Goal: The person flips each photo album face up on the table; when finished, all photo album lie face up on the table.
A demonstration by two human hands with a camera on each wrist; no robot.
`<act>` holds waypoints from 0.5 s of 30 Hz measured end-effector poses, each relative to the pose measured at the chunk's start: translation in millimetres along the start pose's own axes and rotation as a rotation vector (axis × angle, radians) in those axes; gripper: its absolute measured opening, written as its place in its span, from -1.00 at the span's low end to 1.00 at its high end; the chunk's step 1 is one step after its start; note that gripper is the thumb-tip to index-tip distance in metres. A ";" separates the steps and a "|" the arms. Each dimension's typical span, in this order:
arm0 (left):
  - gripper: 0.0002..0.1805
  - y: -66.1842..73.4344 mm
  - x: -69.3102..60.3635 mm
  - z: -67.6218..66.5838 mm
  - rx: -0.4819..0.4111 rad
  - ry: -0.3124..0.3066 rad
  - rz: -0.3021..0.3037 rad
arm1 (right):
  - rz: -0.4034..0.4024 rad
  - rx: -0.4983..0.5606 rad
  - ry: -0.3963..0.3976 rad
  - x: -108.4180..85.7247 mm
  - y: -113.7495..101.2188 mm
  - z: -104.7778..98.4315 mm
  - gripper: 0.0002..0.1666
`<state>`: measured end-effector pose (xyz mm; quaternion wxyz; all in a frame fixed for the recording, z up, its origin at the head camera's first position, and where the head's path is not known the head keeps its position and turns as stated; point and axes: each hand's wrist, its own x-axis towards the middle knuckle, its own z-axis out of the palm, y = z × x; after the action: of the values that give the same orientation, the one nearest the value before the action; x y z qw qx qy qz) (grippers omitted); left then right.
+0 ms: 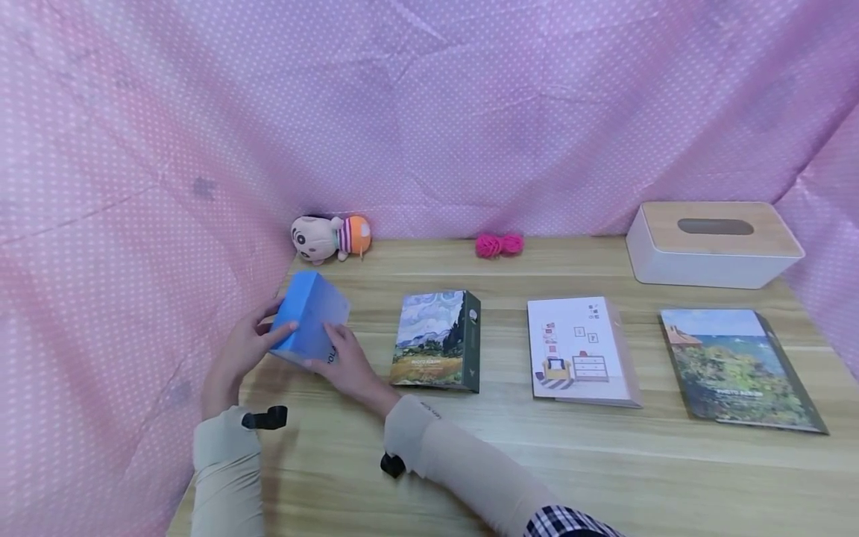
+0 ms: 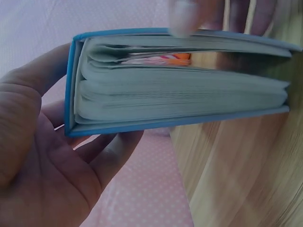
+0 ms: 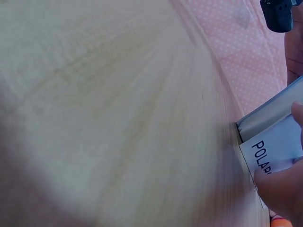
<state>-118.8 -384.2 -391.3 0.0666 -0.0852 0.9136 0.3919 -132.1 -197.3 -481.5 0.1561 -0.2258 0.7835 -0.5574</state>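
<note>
A blue photo album [image 1: 303, 317] stands tilted at the table's left side, its spine toward my left hand [image 1: 244, 350]. That hand holds the spine end, with the thumb on one side and fingers round the other. My right hand [image 1: 352, 369] rests thumb and fingers against the cover, over black lettering partly hidden by it. From the left wrist, the page edges [image 2: 175, 99] face the camera, and a gap parts some leaves. The right thumb [image 2: 183, 19] is blurred at the cover's edge. In the right wrist view the cover [image 3: 279, 146] reads "POLAR", the rest covered.
Right of the hands lie three more albums: a landscape one [image 1: 429, 339], a white one [image 1: 570, 350] and a garden one [image 1: 738, 365]. Along the back are a plush doll [image 1: 329, 239], pink yarn [image 1: 499, 245] and a tissue box [image 1: 714, 242]. Pink dotted cloth [image 1: 429, 112] hangs behind.
</note>
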 end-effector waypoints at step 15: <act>-0.03 -22.0 0.6 -9.9 0.034 -0.066 -0.117 | 0.085 -0.128 -0.013 -0.2 -2.5 1.8 -0.09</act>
<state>-115.4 -406.4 -400.2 0.1212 -0.1245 0.9109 0.3743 -130.6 -199.3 -479.8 0.1696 -0.2056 0.8255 -0.4975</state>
